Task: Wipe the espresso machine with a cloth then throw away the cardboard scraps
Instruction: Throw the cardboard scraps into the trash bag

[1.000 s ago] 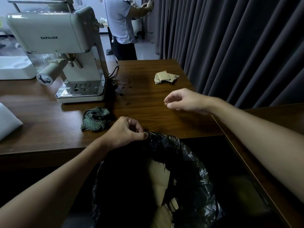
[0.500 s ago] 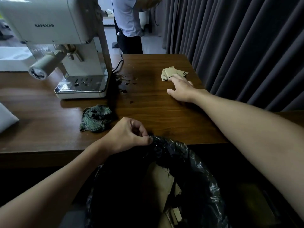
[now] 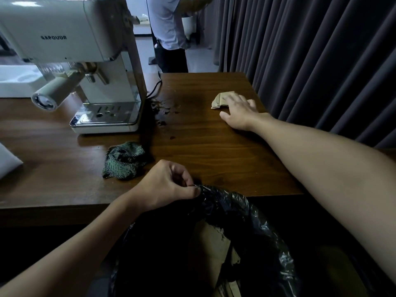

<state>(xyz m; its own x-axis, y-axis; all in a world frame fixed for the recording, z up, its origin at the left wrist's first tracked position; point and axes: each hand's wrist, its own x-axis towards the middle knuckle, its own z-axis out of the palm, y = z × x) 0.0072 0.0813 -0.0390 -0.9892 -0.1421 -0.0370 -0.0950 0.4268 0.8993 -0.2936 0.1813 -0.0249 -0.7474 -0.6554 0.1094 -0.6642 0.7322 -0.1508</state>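
Head view: espresso machine (image 3: 70,39) front reads roughly "SAPOUDR", lettering blurred.

An office-like room: wooden desk (image 3: 214,159), floor-length grey curtains (image 3: 310,61) (another person (image 3: 169,28) stands behind).

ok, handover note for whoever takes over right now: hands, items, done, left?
Left hand: pinching the black bin bag rim, holding it open below the table edge.
Right hand: flat on the cardboard scraps at the table's far right; not lifted.
Cloth: crumpled on the table in front of the espresso machine.
Done: some cardboard already bagged.
Left: bag these scraps; dark spill beside the machine.
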